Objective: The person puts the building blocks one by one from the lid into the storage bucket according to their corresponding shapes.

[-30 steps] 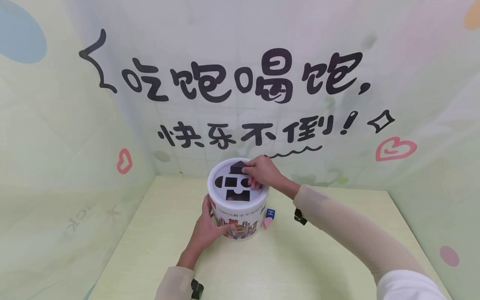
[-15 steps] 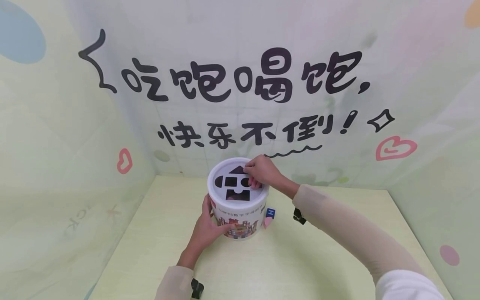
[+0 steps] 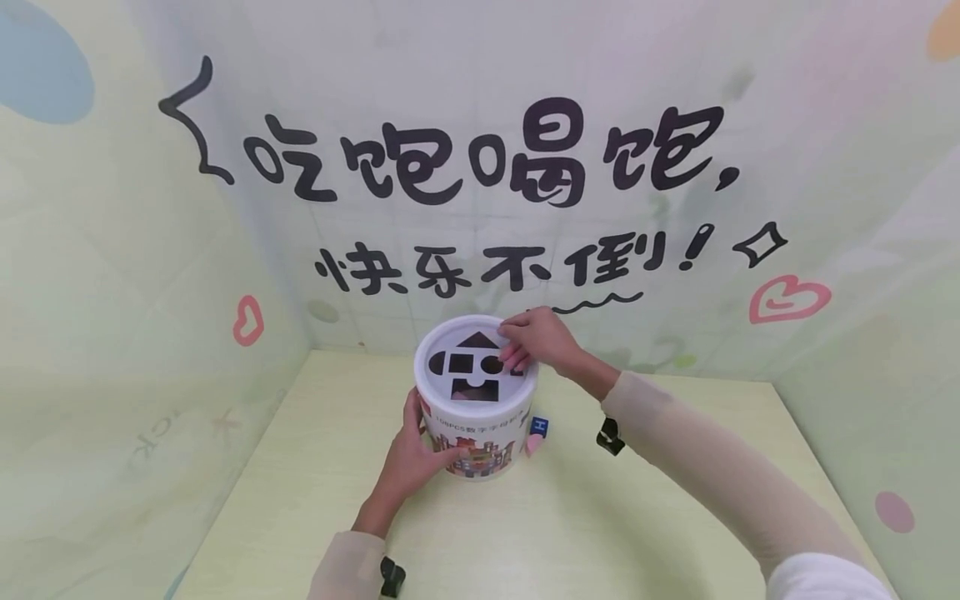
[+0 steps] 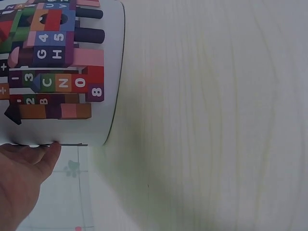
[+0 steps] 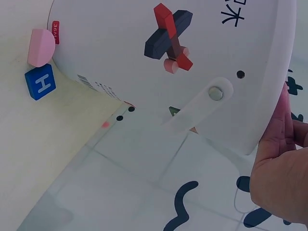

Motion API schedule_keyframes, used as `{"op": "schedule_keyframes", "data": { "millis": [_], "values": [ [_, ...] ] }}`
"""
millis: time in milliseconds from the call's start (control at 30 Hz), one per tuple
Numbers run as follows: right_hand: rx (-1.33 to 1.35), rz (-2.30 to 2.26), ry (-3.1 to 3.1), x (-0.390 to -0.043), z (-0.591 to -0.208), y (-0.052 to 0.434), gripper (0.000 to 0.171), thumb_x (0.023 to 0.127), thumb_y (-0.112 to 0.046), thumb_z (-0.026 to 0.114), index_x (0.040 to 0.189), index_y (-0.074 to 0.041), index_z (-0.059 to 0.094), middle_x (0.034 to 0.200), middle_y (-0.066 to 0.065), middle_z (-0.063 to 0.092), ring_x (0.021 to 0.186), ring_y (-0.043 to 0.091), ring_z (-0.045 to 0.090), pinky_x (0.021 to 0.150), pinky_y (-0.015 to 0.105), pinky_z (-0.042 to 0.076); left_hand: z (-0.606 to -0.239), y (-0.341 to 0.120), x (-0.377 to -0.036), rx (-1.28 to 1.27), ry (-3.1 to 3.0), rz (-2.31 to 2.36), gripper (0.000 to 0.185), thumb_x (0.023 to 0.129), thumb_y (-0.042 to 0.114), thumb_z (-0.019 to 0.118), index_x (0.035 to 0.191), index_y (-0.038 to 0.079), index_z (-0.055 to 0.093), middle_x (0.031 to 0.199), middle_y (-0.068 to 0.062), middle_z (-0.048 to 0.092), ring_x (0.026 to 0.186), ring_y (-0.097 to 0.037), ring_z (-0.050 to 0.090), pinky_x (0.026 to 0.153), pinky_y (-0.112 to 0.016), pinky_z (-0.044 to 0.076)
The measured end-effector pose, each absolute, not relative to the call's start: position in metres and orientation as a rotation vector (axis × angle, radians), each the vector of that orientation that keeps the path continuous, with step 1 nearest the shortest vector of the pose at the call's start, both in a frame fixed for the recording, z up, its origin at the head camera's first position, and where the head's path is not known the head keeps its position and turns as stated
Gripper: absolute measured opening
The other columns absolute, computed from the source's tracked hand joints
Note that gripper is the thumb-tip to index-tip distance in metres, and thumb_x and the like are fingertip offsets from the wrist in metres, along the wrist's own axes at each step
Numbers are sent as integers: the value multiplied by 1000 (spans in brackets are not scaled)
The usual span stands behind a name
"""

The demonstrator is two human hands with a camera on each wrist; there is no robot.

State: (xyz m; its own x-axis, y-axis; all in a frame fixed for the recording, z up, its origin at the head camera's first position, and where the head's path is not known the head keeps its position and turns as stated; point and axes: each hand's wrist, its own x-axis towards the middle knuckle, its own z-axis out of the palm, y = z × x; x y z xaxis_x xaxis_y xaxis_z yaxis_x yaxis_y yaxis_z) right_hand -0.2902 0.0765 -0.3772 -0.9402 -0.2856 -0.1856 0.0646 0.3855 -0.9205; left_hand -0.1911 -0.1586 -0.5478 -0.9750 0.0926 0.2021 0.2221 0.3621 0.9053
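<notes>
A white toy-block bucket (image 3: 491, 423), printed with coloured bricks, stands upright on the table. Its white lid (image 3: 437, 392) has dark cut-out holes: a triangle, a square, a circle, a half-round and an arch. My left hand (image 3: 411, 462) holds the bucket's left side, thumb across the front and fingers round behind. In the left wrist view that hand (image 4: 29, 173) lies along the printed wall. Over the lid's right edge is my right hand (image 3: 543, 337), fingers loosely bent near the round hole, nothing seen between them. The right wrist view shows its fingers (image 5: 284, 115) at the lid's rim.
A blue block with a white H (image 5: 40, 82) and a pink rounded block (image 5: 40, 47) lie on the pale table (image 3: 637, 500), just right of the bucket. A strap handle (image 5: 197, 106) hangs on the bucket's side. A printed cloth backdrop (image 3: 480, 75) rises behind.
A dark block at the triangular hole went out of sight, leaving the hole bare. My right hand has since drawn back slightly to the right. The left hand and bucket stay nearly still.
</notes>
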Motion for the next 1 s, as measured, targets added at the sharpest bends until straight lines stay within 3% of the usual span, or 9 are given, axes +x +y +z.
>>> {"op": "schedule_keyframes", "data": {
  "millis": [167, 433, 1000],
  "values": [
    [-180, -1620, 2363, -289, -378, 84, 32, 96, -18, 62, 121, 1, 66, 71, 14, 70, 56, 19, 68, 59, 33, 62, -548, -159, -192, -281, -2497, -1682, 122, 61, 53, 88, 151, 45, 7, 157, 6, 28, 142, -24, 33, 112, -53, 37],
    [-113, -1682, 2430, -289, -389, 104, 38, 96, -19, 62, 128, -1, 62, 59, 8, 64, 46, 12, 60, 50, 28, 59, -550, -160, -192, -288, -2493, -1677, 121, 61, 52, 88, 151, 44, 7, 157, 3, 29, 142, -25, 33, 112, -52, 37],
    [47, -1757, 2351, -296, -427, 147, 44, 97, -17, 59, 134, 7, 54, 61, 5, 65, 48, 13, 63, 52, 27, 60, -549, -160, -192, -277, -2501, -1674, 120, 61, 53, 88, 151, 44, 9, 156, 5, 32, 140, -26, 37, 112, -53, 37]
  ]
}}
